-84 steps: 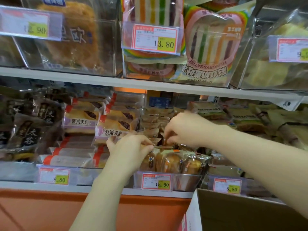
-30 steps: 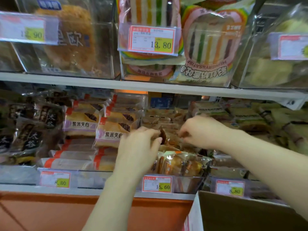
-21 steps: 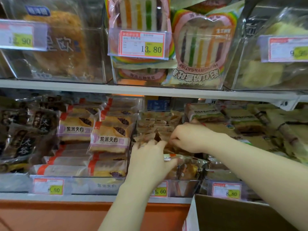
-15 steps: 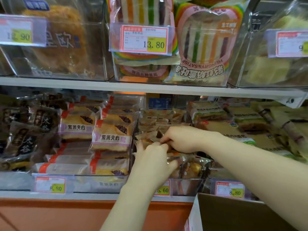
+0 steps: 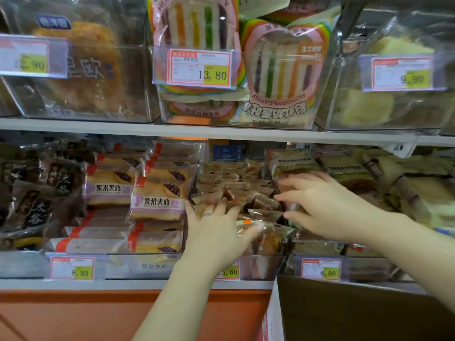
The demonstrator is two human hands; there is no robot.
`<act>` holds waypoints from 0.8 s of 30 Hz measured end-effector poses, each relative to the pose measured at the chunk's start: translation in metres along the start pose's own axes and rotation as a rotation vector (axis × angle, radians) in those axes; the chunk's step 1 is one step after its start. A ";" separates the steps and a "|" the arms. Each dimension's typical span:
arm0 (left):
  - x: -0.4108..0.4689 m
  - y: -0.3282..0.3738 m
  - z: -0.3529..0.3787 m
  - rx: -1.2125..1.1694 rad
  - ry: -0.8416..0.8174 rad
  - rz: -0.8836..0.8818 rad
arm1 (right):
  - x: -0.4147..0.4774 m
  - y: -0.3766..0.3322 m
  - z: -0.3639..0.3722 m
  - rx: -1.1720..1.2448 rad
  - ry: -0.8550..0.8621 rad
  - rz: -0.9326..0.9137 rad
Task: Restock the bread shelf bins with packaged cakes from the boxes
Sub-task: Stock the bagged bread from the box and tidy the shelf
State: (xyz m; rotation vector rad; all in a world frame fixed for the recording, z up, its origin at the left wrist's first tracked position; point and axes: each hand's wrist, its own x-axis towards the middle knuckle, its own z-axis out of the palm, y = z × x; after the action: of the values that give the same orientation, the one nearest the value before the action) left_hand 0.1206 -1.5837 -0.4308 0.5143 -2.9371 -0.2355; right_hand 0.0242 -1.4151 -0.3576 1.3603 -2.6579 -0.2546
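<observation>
A clear middle bin (image 5: 261,267) on the lower shelf holds several small brown packaged cakes (image 5: 236,188), with clear-wrapped golden cakes (image 5: 270,238) at its front. My left hand (image 5: 219,232) lies over the front left of this pile, fingers spread and straight, touching the packets. My right hand (image 5: 317,205) reaches in from the right with fingers stretched out flat, fingertips touching the brown packets in the middle. Neither hand visibly holds a packet. A brown cardboard box (image 5: 344,311) is at the bottom right, below the shelf edge.
Left bin holds purple-labelled bread packs (image 5: 157,198); dark packets (image 5: 34,193) lie further left. Sandwich packs (image 5: 349,171) fill the right bin. The upper shelf (image 5: 221,130) carries clear bins with rainbow toast (image 5: 278,70). Price tags (image 5: 71,268) line the shelf front.
Both hands went from curled fingers pinching packets in the middle bin to flat, spread fingers resting on the pile. The view moved a little closer.
</observation>
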 end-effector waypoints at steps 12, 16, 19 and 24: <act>0.022 -0.005 -0.012 -0.028 -0.195 0.135 | -0.019 0.020 0.036 0.065 -0.073 0.135; 0.027 -0.014 -0.020 -0.238 -0.257 0.152 | -0.015 0.018 0.025 0.149 -0.047 0.099; 0.048 -0.019 -0.029 -0.296 -0.101 0.077 | 0.004 0.012 0.011 0.118 -0.006 0.030; 0.083 -0.027 -0.020 -0.086 -0.135 0.072 | 0.050 0.000 0.010 -0.010 -0.137 0.057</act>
State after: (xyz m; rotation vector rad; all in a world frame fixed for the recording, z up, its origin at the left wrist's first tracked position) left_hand 0.0555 -1.6405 -0.4063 0.3950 -3.0526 -0.4005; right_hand -0.0069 -1.4550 -0.3651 1.3058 -2.7976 -0.3665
